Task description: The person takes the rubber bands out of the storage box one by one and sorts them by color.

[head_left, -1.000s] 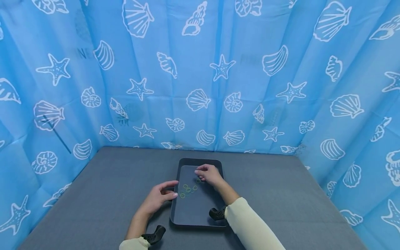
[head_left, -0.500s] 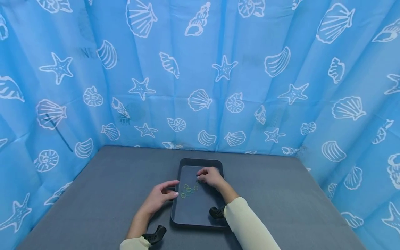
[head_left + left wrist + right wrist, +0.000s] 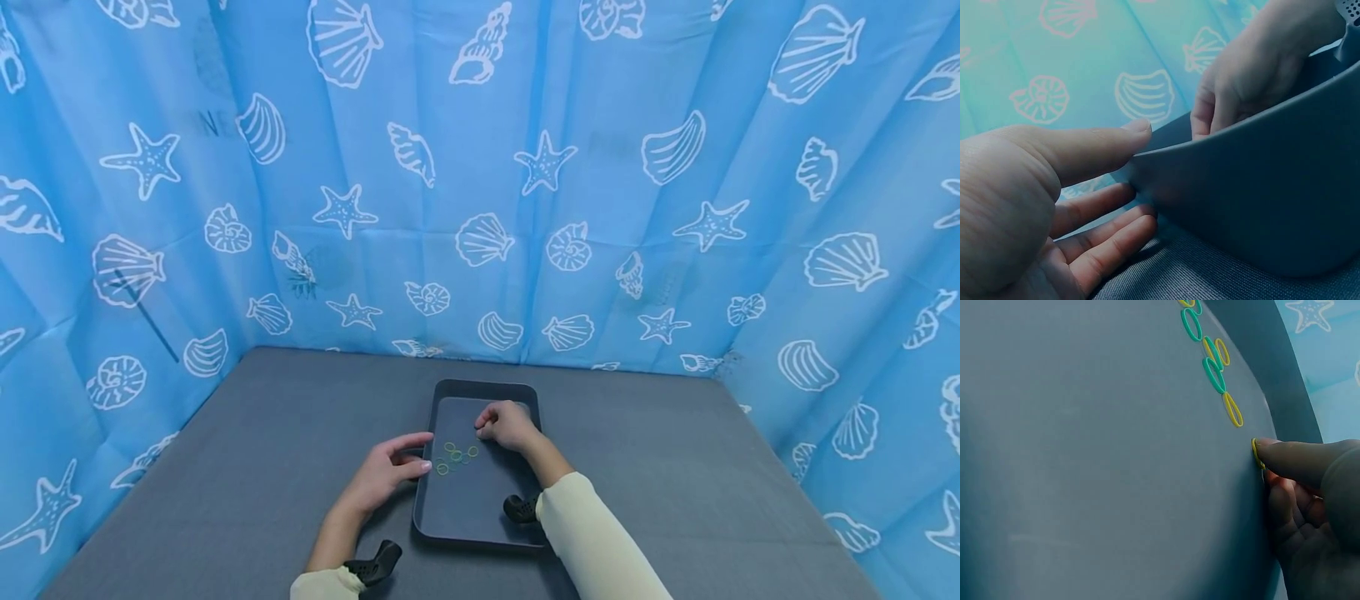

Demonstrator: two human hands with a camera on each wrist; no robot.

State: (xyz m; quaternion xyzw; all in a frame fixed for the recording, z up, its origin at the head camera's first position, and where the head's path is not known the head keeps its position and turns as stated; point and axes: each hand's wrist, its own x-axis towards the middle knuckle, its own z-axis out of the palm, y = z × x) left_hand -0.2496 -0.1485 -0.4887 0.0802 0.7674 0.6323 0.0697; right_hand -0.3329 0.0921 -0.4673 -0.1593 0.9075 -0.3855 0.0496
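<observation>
A dark grey rectangular tray [image 3: 480, 521] lies on the table, with several small yellow and green rubber bands on its floor. In the right wrist view, my right hand [image 3: 1313, 500] reaches into the tray, thumb and fingertips pinching a yellow rubber band [image 3: 1254, 450] whose far part the thumb covers. A second yellow band [image 3: 1229, 411] and a green band [image 3: 1206, 370] lie just beyond it in a loose line. My left hand [image 3: 384, 473] stays at the tray's left side, thumb tip right at the rim [image 3: 1175, 147], the other fingers extended beside the outer wall.
Grey cloth covers the table [image 3: 660, 467]. A blue curtain [image 3: 420, 200] with white shell and starfish prints closes off the back and both sides. Each wrist wears a black device [image 3: 375, 562], close to the cream sleeve [image 3: 600, 533].
My right hand has lowered slightly toward the tray floor, and its fingertips now cover the band that showed below them. The left hand keeps its place at the rim.
</observation>
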